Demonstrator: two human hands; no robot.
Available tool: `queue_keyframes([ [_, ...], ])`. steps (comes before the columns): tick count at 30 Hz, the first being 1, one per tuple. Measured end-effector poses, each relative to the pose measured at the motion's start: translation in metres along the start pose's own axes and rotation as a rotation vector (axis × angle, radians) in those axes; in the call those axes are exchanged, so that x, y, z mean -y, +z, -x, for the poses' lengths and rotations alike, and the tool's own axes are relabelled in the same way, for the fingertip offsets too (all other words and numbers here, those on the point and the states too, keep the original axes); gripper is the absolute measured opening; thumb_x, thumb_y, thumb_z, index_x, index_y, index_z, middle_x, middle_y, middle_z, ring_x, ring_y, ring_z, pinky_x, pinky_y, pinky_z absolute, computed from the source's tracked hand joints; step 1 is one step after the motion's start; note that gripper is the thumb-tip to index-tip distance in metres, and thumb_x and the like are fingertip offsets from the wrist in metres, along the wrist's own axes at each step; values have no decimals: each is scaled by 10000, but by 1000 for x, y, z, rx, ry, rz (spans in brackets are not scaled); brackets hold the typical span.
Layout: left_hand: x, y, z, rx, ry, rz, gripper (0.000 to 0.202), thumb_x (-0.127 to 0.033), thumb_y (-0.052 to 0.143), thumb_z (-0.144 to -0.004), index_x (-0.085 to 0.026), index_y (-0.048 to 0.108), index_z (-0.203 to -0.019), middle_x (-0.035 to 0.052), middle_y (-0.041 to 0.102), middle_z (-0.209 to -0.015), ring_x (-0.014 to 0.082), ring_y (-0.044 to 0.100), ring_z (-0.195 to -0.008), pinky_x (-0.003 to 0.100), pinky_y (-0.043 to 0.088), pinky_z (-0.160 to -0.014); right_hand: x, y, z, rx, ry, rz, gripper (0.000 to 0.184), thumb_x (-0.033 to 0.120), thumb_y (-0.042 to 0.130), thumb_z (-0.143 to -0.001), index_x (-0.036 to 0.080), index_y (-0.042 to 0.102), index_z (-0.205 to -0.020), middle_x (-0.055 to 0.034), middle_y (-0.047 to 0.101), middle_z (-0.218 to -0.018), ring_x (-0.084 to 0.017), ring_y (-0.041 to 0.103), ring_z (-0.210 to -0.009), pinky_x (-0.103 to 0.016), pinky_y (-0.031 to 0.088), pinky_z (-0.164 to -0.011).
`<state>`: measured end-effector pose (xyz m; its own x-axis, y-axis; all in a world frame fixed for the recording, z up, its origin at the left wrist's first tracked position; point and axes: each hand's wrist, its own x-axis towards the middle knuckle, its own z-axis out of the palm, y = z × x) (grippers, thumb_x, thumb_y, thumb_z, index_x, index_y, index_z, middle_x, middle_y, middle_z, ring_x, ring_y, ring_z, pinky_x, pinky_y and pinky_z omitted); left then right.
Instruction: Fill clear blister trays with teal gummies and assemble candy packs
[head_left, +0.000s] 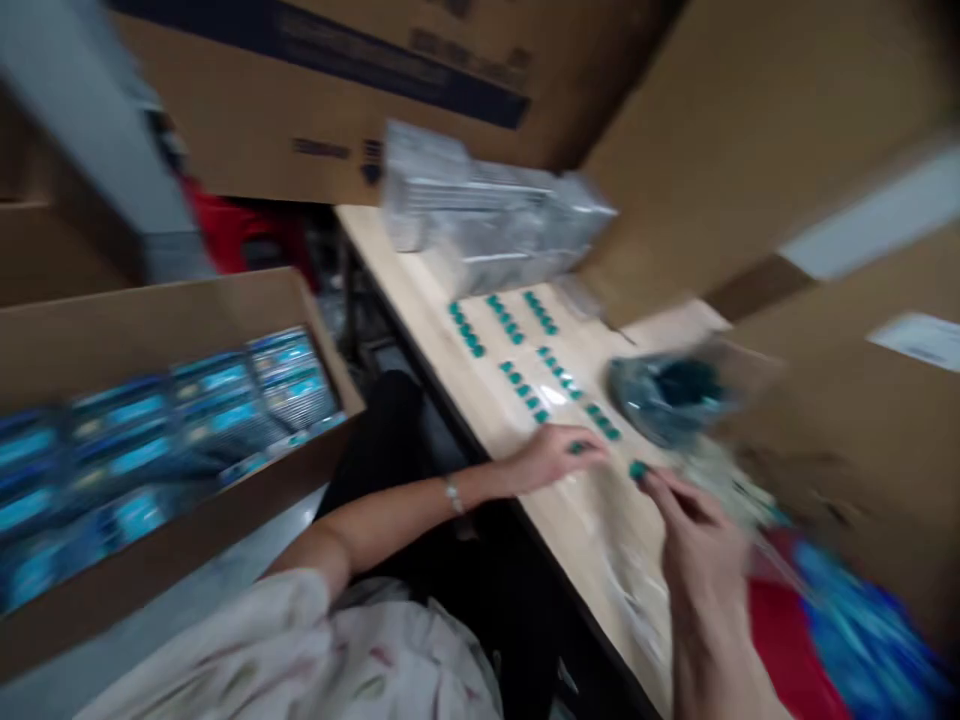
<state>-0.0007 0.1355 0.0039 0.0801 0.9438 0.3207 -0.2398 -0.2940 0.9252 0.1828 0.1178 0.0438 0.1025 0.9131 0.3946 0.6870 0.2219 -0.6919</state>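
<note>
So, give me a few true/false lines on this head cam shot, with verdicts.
Teal pieces lie in rows on the wooden table. True.
The left hand has a bracelet at its wrist. True.
The right hand is empty. False: a teal piece sits at its fingertips.
The open cardboard box holds red packs. False: it holds blue packs.
A silver-wrapped bundle lies at the table's far end. True.
</note>
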Motion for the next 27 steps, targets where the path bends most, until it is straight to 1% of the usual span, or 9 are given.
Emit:
queue_keyframes([
  [2, 0, -5, -3, -67, -136, 147, 129, -274, 614, -749, -152, 652, -763, 47, 644, -756, 101, 550, -616, 204, 425, -560, -13, -9, -21, -57, 7, -33, 283, 435, 650, -670, 171, 673, -770, -101, 689, -855, -250, 645, -811, -424, 505, -770],
  [4, -2, -11, -4, -62, -298, 334, 216, -342, 607, -755, -153, 639, -855, 29, 611, -711, 34, 376, -420, 178, 281, -387, -34, -15, -43, -10, -39, 19, 273, 420, 616, -703, 162, 672, -771, -90, 687, -819, -225, 637, -775, -395, 499, -756],
  [5, -5, -13, -3, -57, -336, 421, 235, -348, 622, -745, -147, 632, -866, 26, 595, -720, 15, 321, -403, 167, 224, -364, -46, -16, -52, -8, -67, 59, 268, 408, 597, -721, 160, 672, -792, -90, 685, -811, -215, 631, -752, -378, 497, -740],
  [7, -11, -15, 0, -60, -383, 515, 239, -335, 657, -720, -134, 623, -845, 13, 552, -719, -2, 293, -414, 147, 172, -356, -65, -14, -65, 48, -123, 147, 248, 372, 564, -753, 157, 673, -809, -97, 682, -822, -206, 620, -740, -346, 489, -715],
  [11, -15, -12, 4, -46, -471, 582, 244, -311, 692, -692, -117, 612, -817, 4, 513, -721, -12, 295, -436, 120, 150, -350, -89, 2, -79, 191, -228, 277, 207, 272, 506, -808, 154, 676, -812, -82, 679, -832, -193, 608, -786, -303, 456, -744],
  [16, -4, -14, 1, -43, -555, 650, 240, -280, 704, -691, -107, 601, -821, -5, 503, -723, -22, 304, -440, 96, 166, -339, -98, 19, -91, 239, -250, 299, 170, 176, 513, -798, 137, 678, -800, -91, 684, -826, -165, 601, -766, -254, 436, -719],
  [21, 0, -14, -1, -78, -623, 757, 222, -248, 685, -719, -92, 613, -859, -1, 511, -720, -19, 350, -450, 87, 217, -334, -102, 28, -92, 290, -261, 337, 169, 170, 522, -786, 146, 687, -757, -88, 689, -822, -168, 595, -782, -260, 424, -740],
  [24, 0, -9, -4, -143, -667, 832, 217, -244, 664, -742, -85, 617, -882, 19, 547, -731, 2, 428, -486, 99, 334, -378, -103, 31, -91, 290, -254, 356, 185, 159, 510, -783, 144, 687, -727, -91, 683, -789, -186, 586, -789, -297, 419, -764],
  [27, 0, -4, -9, -213, -715, 907, 202, -248, 634, -769, -79, 612, -878, 61, 604, -787, 48, 535, -574, 159, 479, -522, -95, 29, -88, 274, -290, 344, 143, 181, 547, -763, 154, 685, -786, -90, 679, -848, -213, 579, -851, -356, 417, -818],
])
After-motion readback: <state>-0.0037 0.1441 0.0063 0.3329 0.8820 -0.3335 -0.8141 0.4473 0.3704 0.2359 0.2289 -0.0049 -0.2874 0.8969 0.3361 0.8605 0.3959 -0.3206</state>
